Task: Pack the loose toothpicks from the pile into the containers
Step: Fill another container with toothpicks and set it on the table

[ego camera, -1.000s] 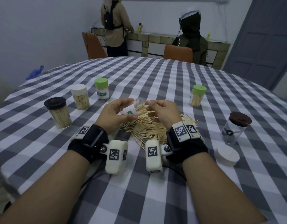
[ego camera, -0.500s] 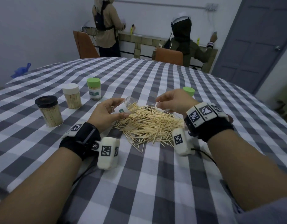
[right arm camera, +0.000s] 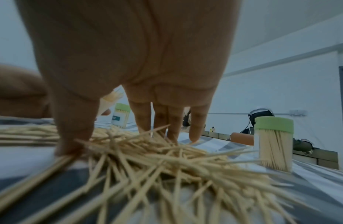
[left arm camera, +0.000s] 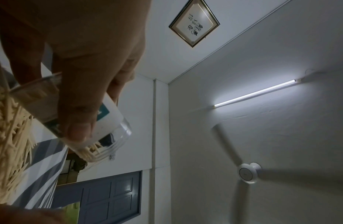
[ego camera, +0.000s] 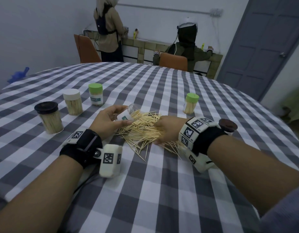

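At frame centre, the left hand [ego camera: 110, 119] grips a tilted clear labelled plastic jar [ego camera: 126, 113], mouth toward the loose wooden toothpick pile [ego camera: 142, 130], while the right hand [ego camera: 169, 129], fingers spread, presses down to gather sticks.

— What lies under it all?

— A grey-and-white checked tablecloth [ego camera: 162, 101].

— And beyond the table?

— Two orange chairs: one [ego camera: 85, 49] at the left, another [ego camera: 173, 63] just right of the middle. One person [ego camera: 108, 31] stands with a dark backpack, back turned, at a tiled counter [ego camera: 147, 46]. A second person [ego camera: 187, 46] sits at it in a dark head covering.

— Anything else?

— A grey panelled door [ego camera: 263, 47] at the right, something blue [ego camera: 19, 75] at the far left. Overhead, a framed picture [left arm camera: 194, 24], a lit tube lamp [left arm camera: 256, 93] and a ceiling fan [left arm camera: 249, 172].
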